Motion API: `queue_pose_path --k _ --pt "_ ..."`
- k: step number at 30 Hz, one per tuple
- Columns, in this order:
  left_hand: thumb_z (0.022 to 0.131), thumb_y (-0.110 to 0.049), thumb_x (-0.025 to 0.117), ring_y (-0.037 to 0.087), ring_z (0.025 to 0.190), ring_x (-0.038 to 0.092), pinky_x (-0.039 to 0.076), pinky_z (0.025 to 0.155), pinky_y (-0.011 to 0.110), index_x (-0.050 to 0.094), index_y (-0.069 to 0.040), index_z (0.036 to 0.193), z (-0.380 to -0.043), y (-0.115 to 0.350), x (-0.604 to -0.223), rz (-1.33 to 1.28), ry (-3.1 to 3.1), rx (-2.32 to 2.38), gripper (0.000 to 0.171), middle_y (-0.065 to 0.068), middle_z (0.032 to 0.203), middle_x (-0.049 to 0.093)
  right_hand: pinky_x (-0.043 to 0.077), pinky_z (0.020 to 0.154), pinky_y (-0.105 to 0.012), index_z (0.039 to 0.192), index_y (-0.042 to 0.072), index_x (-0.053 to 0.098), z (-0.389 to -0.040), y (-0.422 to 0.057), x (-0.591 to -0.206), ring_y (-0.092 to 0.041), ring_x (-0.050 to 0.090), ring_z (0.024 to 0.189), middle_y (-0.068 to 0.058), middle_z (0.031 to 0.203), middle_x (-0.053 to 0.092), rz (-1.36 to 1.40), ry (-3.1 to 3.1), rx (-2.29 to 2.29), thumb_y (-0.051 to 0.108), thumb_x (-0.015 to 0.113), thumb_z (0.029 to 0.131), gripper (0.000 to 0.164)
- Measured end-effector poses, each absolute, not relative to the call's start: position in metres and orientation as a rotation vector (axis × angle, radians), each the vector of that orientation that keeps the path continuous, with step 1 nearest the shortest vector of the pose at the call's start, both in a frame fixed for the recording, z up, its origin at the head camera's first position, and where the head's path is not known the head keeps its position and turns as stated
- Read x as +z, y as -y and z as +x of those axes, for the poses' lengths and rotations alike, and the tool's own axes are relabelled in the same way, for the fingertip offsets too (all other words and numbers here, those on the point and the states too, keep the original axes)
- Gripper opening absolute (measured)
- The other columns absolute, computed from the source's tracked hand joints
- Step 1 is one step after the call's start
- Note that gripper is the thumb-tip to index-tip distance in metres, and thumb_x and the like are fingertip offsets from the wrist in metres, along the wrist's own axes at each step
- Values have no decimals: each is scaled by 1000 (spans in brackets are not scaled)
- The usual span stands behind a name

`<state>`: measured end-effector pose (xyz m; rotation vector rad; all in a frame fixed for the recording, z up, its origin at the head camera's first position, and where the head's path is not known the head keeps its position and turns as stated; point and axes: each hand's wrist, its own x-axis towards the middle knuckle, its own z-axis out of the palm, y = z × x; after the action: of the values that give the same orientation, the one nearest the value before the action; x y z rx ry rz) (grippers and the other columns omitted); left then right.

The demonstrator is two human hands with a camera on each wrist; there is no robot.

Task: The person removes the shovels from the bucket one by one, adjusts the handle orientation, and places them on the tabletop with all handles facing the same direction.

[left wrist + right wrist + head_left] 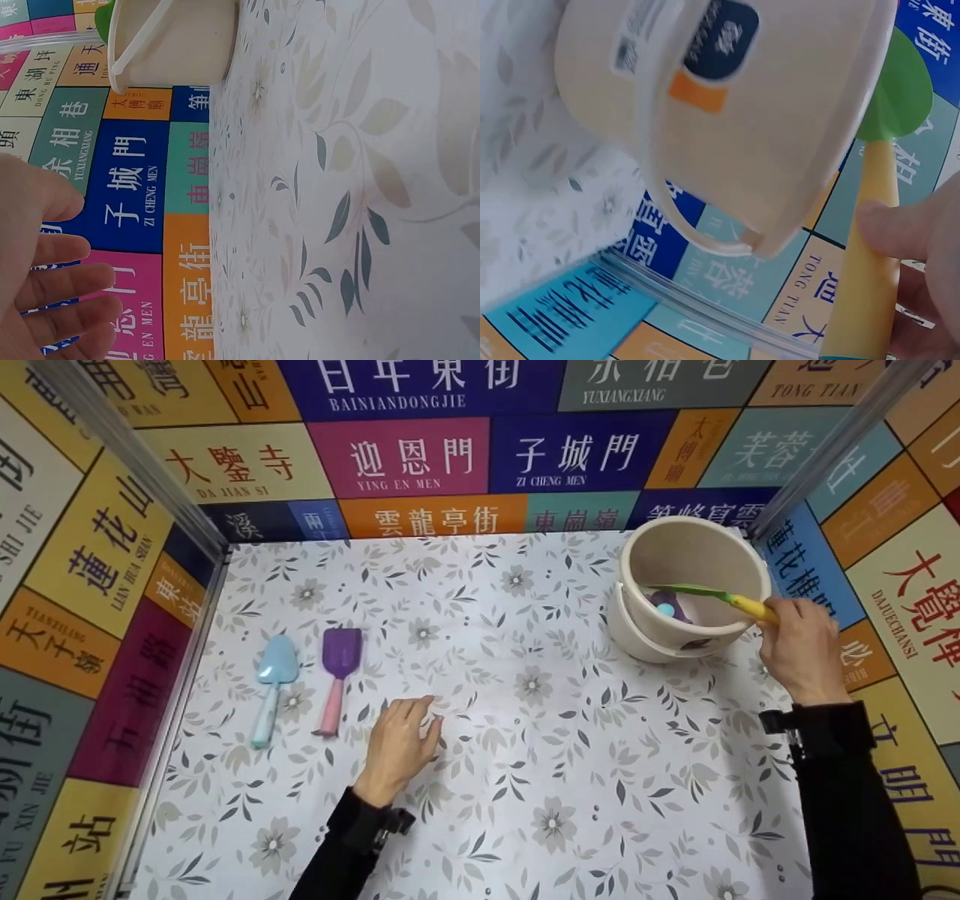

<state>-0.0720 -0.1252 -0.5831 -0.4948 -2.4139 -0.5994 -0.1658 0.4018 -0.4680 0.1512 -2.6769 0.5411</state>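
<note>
My right hand (802, 652) grips the yellow handle of a toy shovel (752, 607). Its green blade (901, 90) reaches over the opening of a cream bucket (701, 547). Something purple and a small light-blue round thing (665, 610) show inside the bucket, partly hidden by the rim and blade. My left hand (399, 746) is over the tabletop with loosely bent fingers and holds nothing; in the left wrist view its palm (22, 300) faces the camera. Nearest to it lies a purple shovel (342, 654) with a pink handle. Left of that is a light-blue trowel (277, 660).
A white floral cloth (480, 660) covers the table. Printed panels (405, 457) stand along the back and both sides, with clear corner strips between them. The bucket stands close to the back right corner, its white handle (649, 150) hanging down.
</note>
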Motion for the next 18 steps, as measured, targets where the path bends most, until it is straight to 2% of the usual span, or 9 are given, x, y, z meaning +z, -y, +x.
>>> queue_pose_path --k 4,12,15,18 --pt "83 -6 85 28 83 69 59 74 40 75 3 111 -71 125 -584 -476 2400 -661 31 12 92 75 42 96 -73 118 -16 62 -152 -399 -479 -59 54 104 -41 111 61 133 2589 583 -8 67 96 24" --pt "85 -5 82 33 91 71 61 81 44 75 4 111 -68 125 -582 -405 2411 -773 28 16 99 77 43 86 -66 118 -17 62 -133 -392 -499 -59 55 100 -42 108 61 99 2431 737 -8 68 95 26" --pt "86 -3 80 33 91 71 62 80 44 74 5 112 -67 124 -582 -376 2401 -826 27 17 98 76 44 83 -58 117 -17 64 -129 -386 -506 -57 57 96 -41 105 62 113 2382 755 -9 70 93 26" --pt "86 -2 79 34 91 72 63 80 44 74 5 111 -68 123 -582 -349 2383 -871 27 17 97 76 44 85 -45 116 -16 64 -125 -379 -512 -53 58 94 -40 104 63 127 2344 770 -9 71 91 27"
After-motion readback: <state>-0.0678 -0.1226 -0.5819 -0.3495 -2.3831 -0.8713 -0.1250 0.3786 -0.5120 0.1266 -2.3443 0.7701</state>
